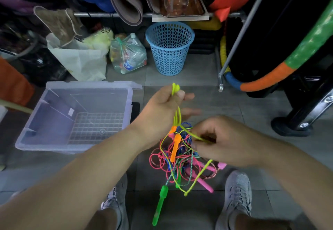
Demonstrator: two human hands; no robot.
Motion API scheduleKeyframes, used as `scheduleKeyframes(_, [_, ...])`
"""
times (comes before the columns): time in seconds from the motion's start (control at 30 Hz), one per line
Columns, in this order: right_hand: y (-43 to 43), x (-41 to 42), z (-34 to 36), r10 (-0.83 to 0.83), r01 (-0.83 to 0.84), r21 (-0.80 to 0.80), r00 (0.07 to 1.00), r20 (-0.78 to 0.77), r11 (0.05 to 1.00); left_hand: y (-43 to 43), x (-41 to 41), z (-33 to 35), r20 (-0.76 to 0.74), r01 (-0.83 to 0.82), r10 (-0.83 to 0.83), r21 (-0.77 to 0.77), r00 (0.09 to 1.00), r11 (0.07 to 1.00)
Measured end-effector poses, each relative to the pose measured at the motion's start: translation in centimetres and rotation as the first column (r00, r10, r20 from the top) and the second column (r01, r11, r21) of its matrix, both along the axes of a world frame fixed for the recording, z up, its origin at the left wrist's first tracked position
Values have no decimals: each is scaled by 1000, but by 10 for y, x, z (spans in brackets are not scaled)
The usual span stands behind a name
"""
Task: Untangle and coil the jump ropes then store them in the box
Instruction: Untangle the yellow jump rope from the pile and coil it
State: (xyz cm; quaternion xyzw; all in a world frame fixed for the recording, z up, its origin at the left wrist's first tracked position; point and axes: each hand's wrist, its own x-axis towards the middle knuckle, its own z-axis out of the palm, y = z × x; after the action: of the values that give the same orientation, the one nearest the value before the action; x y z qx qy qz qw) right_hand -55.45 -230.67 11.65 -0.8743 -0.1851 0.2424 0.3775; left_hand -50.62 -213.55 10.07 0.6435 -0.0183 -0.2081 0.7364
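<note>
The right hand (225,139) hides part of the tangle of jump ropes (173,159), its curled fingers pinching a strand of the yellow rope (178,114), while the left hand (162,107) pinches that rope's loops up above the heap. The tangle hangs low between two grey shoes (237,193), beside bare floor (198,78). The open box (54,121) stands just left, with a blue basket (169,49) well behind.
</note>
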Motion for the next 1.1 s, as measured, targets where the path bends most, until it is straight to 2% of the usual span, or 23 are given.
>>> scheduleKeyframes(0.07, [-9, 5, 7, -114, 123, 194, 992, -56, 973, 3, -3, -5, 109, 142, -166, 201, 980, 969])
scheduleKeyframes(0.1, [-15, 8, 10, -184, 199, 312, 980, -78, 929, 5, -5, -6, 155, 215, -272, 309, 950, 927])
scheduleKeyframes(0.17, [-25, 15, 11, -338, 342, 528, 935, -108, 778, 7, -8, -6, 153, 330, -421, 411, 894, 850])
scheduleKeyframes(0.23, [-29, 20, 8, -466, 424, 624, 878, -106, 657, 5, -13, -1, 78, 411, -455, 315, 887, 855])
scheduleKeyframes(0.27, [-28, 21, 6, -516, 450, 623, 852, -85, 641, 3, -15, 0, 47, 427, -451, 248, 891, 870])
scheduleKeyframes(0.37, [-24, 23, -2, -638, 527, 534, 770, 29, 661, 0, -18, 5, -11, 438, -438, 71, 899, 896])
scheduleKeyframes(0.47, [-26, 27, -8, -693, 602, 454, 719, 50, 657, -2, -19, 10, -59, 464, -473, -124, 879, 877])
scheduleKeyframes(0.6, [-20, 26, -15, -651, 625, 280, 759, 3, 729, -2, -12, 14, -76, 373, -425, -358, 902, 856])
scheduleKeyframes(0.7, [-8, 21, -17, -603, 605, 134, 795, -60, 785, 1, -3, 19, -69, 257, -312, -417, 947, 872])
scheduleKeyframes(0.77, [-4, 16, -19, -524, 538, 122, 841, -132, 834, 1, 1, 24, -78, 165, -218, -423, 973, 891])
scheduleKeyframes(0.83, [-1, 10, -21, -371, 388, 83, 913, -167, 918, 4, 6, 25, -56, 99, -136, -427, 989, 899])
scheduleKeyframes(0.9, [4, 2, -22, -210, 228, 67, 956, -206, 971, 9, 12, 24, 16, 68, -66, -346, 998, 936])
scheduleKeyframes(0.97, [6, -1, -16, -121, 156, 134, 963, -239, 979, 13, 12, 21, 105, 82, -63, -186, 992, 979])
scheduleKeyframes(1.03, [2, 1, -6, -71, 135, 226, 960, -270, 965, 17, 8, 14, 178, 147, -143, -5, 974, 989])
scheduleKeyframes(1.1, [-7, 5, 4, -70, 189, 379, 949, -307, 906, 18, 1, 9, 205, 226, -254, 152, 945, 962])
